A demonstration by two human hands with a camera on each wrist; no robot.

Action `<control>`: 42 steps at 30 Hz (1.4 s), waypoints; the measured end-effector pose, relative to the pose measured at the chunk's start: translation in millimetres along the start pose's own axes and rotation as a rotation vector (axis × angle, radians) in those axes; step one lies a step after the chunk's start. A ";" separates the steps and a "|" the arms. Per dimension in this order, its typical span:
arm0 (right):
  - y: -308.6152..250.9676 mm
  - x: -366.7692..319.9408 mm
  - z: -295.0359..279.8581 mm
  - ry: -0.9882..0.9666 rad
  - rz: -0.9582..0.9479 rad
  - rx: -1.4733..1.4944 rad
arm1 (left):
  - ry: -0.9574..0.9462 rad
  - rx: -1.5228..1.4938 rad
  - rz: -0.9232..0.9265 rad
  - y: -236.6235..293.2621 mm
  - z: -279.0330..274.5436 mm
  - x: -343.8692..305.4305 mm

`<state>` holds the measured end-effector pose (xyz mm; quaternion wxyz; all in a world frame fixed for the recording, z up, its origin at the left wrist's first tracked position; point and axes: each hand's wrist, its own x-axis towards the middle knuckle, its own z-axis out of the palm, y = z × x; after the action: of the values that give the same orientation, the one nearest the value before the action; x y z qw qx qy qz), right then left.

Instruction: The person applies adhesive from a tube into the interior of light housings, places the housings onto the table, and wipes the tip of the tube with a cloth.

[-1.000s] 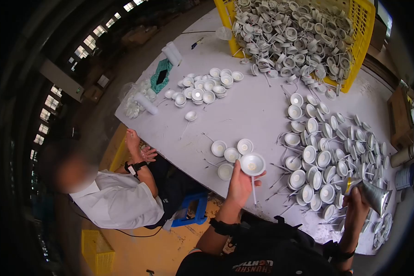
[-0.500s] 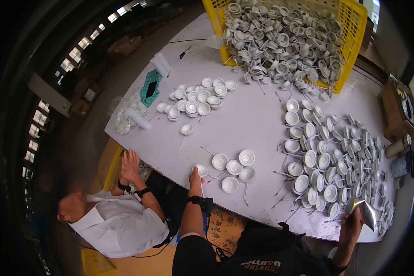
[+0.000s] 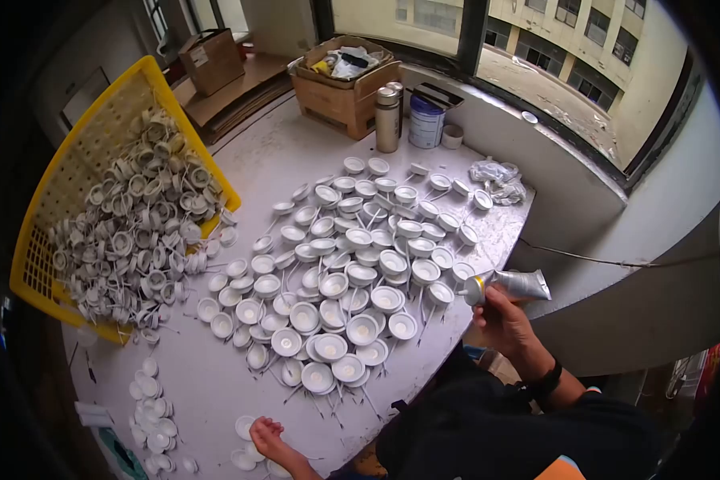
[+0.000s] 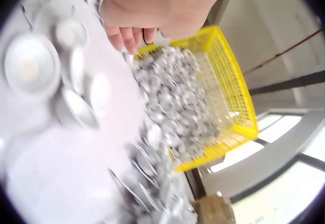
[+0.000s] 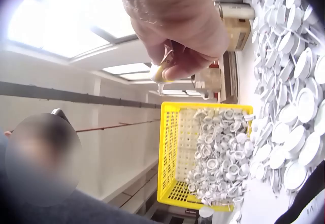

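Observation:
My right hand [image 3: 508,320] grips a silver squeeze tube [image 3: 524,284] with a gold band and a pale nozzle, held past the right edge of the table. In the right wrist view the thumb and fingers pinch the tube near its nozzle [image 5: 160,88]. My left hand [image 3: 276,444] hovers with loosely bent fingers and nothing in them, next to a small group of white round lamp housings [image 3: 245,427]. The left wrist view shows that hand [image 4: 147,10] over the table, with one of these cup-shaped housings [image 4: 31,67] nearby.
Many wired white housings [image 3: 328,346] cover the middle of the table [image 3: 208,392]. A tipped yellow crate [image 3: 230,188] spills white rings at left. Toward the window stand a cardboard box [image 3: 340,100], a thermos [image 3: 387,120] and a blue-white can [image 3: 426,124].
My left hand carried a lamp housing to the front-left group and has let go of it. The head view has swung right, toward the window. My right hand still holds the tube.

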<state>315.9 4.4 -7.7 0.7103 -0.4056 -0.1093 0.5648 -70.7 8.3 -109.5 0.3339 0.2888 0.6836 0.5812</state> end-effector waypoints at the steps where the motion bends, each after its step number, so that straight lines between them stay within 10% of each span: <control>1: -10.5 9.7 -14.8 0.042 -0.014 0.040 | -0.117 -0.003 0.039 23.5 47.7 -21.7; 8: -100.5 113.0 -118.5 0.207 -0.171 -0.005 | -0.908 0.017 -0.064 65.2 305.9 -121.2; 12: -152.1 181.6 -181.5 0.294 -0.186 -0.023 | -1.067 0.111 -0.179 60.7 453.0 -155.8; 19: -196.5 278.4 -243.6 0.297 -0.180 0.012 | -1.117 0.467 0.228 22.0 652.7 -182.1; 27: -208.1 310.2 -281.2 0.373 -0.095 0.029 | -1.138 0.753 0.678 -33.8 727.7 -221.5; 31: -212.0 316.9 -290.8 0.429 -0.078 -0.018 | -1.113 0.730 0.390 -21.1 734.9 -216.8; 34: -210.3 325.9 -293.5 0.447 -0.042 -0.067 | -1.228 0.312 -0.175 -1.8 730.9 -209.5; 42: -201.5 345.0 -292.8 0.378 0.034 -0.072 | -1.336 0.189 -0.471 30.0 737.4 -209.8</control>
<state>756.0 172.6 -160.7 0.6936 -0.5313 0.0128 0.4863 641.7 292.5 -129.2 0.7716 0.4552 0.4246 0.1309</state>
